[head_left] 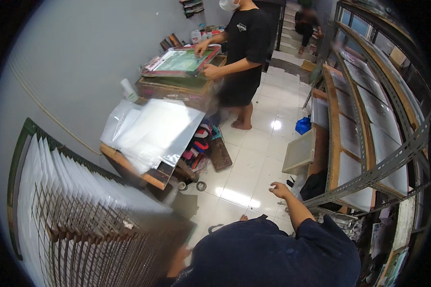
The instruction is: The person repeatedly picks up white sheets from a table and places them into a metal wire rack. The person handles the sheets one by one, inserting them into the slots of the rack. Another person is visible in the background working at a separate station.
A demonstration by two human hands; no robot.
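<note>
My left hand (179, 258) is low in the view, beside the wire drying rack (124, 234). It is smeared by motion and partly hidden, so its fingers cannot be made out. The rack holds many white translucent sheets (72, 172), stacked in tilted layers. My right hand (279, 190) hangs over the tiled floor with nothing visible in it, its fingers loosely bent and apart. Nearest to that hand are a framed screen (299, 152) leaning at the right and a dark cloth or bag (315, 185).
A table (153, 178) bears clear and white plastic sheets (151, 129). Beyond it, a co-worker (246, 43) handles a green printing screen (184, 60). Metal shelves (364, 158) with sheets line the right. A blue bag (302, 125) and tape rolls (201, 186) lie on the floor. Another person (307, 24) sits on stairs.
</note>
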